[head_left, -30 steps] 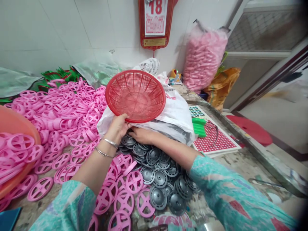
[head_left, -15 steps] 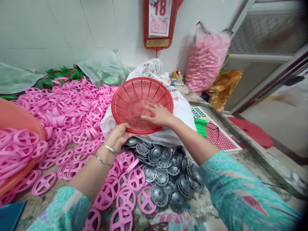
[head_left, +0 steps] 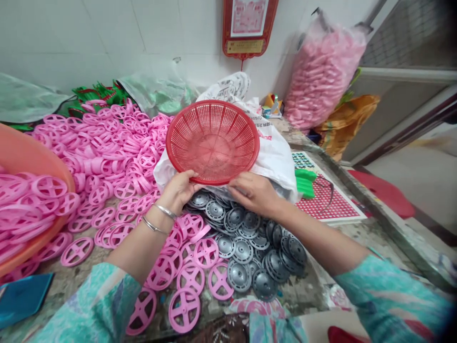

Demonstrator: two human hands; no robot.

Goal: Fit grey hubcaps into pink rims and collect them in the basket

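A red plastic mesh basket [head_left: 214,147] rests tilted toward me on a white printed sack [head_left: 274,147]; nothing lies inside it. My left hand [head_left: 180,190] is closed on the basket's near left rim, thumb on top. At the near right rim, my right hand [head_left: 253,193] is closed with its fingertips against the edge; part of its grip is hidden. Grey round discs [head_left: 241,250] spill out from beneath the sack, just below both hands. Pink spoked rings [head_left: 189,278] lie beside them, near my left forearm.
A large heap of pink rings [head_left: 117,138] covers the back left. An orange tub [head_left: 53,164] with more rings stands at left, near a blue plate [head_left: 26,297]. At right are sticker sheets [head_left: 332,209], a green piece [head_left: 305,183] and a full pink bag [head_left: 324,76].
My right hand has moved out of the basket's inside down to its near right rim. My left hand stays on the rim. The whole view has shifted slightly.
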